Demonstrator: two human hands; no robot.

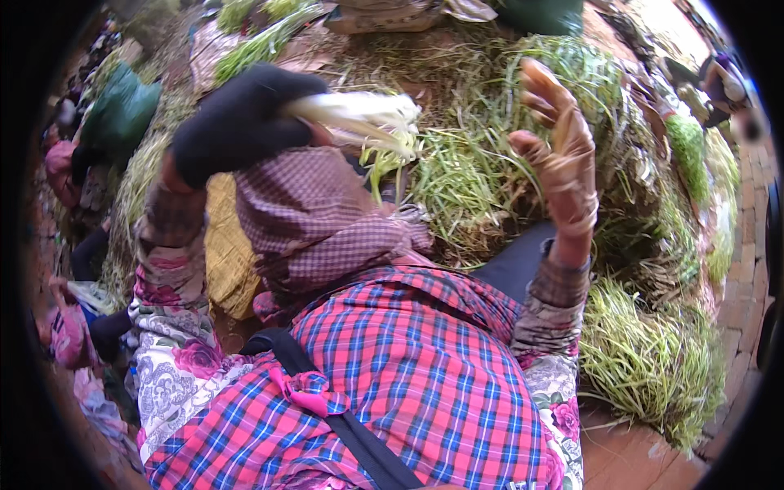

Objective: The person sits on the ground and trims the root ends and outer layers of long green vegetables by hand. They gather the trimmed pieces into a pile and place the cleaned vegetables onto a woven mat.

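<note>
My left hand (245, 122), in a black glove, is raised at the upper left. It grips a bunch of pale stalks (373, 116), blurred, whose white ends point right. My right hand (557, 147), in a thin, clear, wrinkled glove, is raised at the right with its fingers apart and nothing in them. Loose green stalks (459, 184) lie in a heap between and below my hands. A purple checked cloth (312, 214) covers a rounded form below my left hand. A red and blue plaid garment (416, 367) with a dark strap fills the lower middle.
More cut greens (649, 361) are piled at the lower right, beside brick paving (744, 257). A yellow woven sack (229, 251) lies left of the checked cloth. Green sacks (119, 110) stand at the upper left and top. People (726, 82) are at both far edges.
</note>
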